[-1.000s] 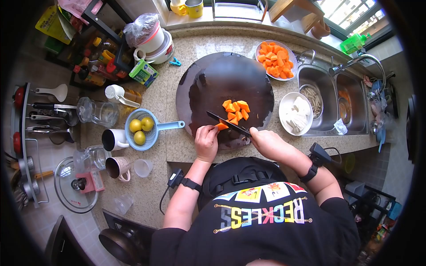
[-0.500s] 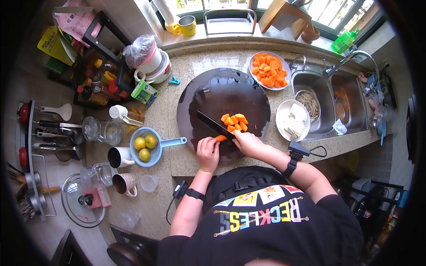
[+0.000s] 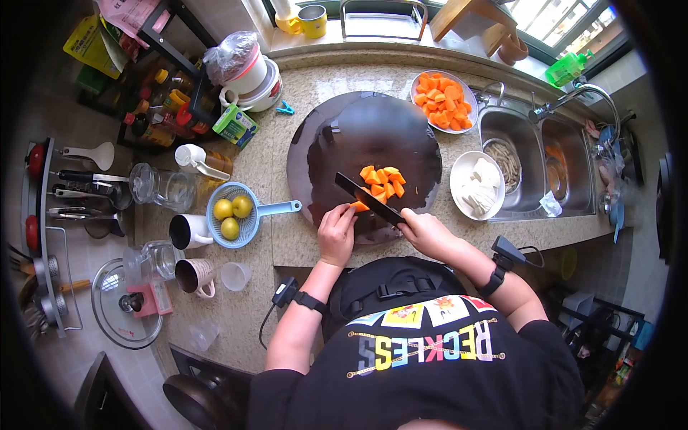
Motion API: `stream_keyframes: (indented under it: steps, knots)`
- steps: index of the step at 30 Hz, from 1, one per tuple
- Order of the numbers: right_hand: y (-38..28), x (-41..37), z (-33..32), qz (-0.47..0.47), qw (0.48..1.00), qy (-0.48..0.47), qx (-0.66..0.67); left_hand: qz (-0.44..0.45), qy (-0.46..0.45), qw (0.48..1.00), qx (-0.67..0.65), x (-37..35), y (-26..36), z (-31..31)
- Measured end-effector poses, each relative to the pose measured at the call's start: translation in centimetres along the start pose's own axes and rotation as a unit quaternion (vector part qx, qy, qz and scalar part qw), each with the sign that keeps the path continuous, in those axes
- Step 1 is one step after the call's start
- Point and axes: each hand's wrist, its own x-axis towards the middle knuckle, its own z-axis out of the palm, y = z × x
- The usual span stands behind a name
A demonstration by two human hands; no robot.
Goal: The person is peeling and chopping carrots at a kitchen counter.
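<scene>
A round dark cutting board (image 3: 330,161) lies on the counter in front of me. My left hand (image 3: 337,233), at its near edge, has its fingertips closed on a short piece of carrot (image 3: 359,206). My right hand (image 3: 424,233) is wrapped round the handle of a black-bladed knife (image 3: 364,196). The blade slants away to the left, right beside the held carrot; whether it touches is hard to tell. Just beyond the blade sits a small heap of cut carrot chunks (image 3: 387,175).
A plate of carrot chunks (image 3: 444,102) and a white bowl (image 3: 459,202) of white pieces stand right of the board, before the double sink (image 3: 527,125). On the left are a blue strainer (image 3: 251,234) with yellow-green fruit, mugs (image 3: 190,233), and a glass jar (image 3: 179,190).
My right hand and the knife have shifted to the right. The left hand stays at the carrot, which now lies more tilted. The whole view has moved slightly.
</scene>
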Motion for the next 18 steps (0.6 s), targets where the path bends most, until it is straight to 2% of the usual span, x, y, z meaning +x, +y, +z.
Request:
stream_keyframes:
  steps: [8,10,18]
  knots:
    - [-1.0,-0.8,-1.5,-0.009,0.998,-0.047,-0.04,-0.005,0.027,1.0,-0.003,-0.1,-0.4,0.6]
    - [-2.2,-0.9,-1.7,0.02,0.994,-0.064,-0.089,-0.006,0.034,0.999,-0.002,-0.1,-0.4,0.6]
    - [-3.3,-0.3,-2.4,0.024,0.992,-0.086,-0.089,0.008,0.041,0.999,0.005,-0.3,-0.7,0.9]
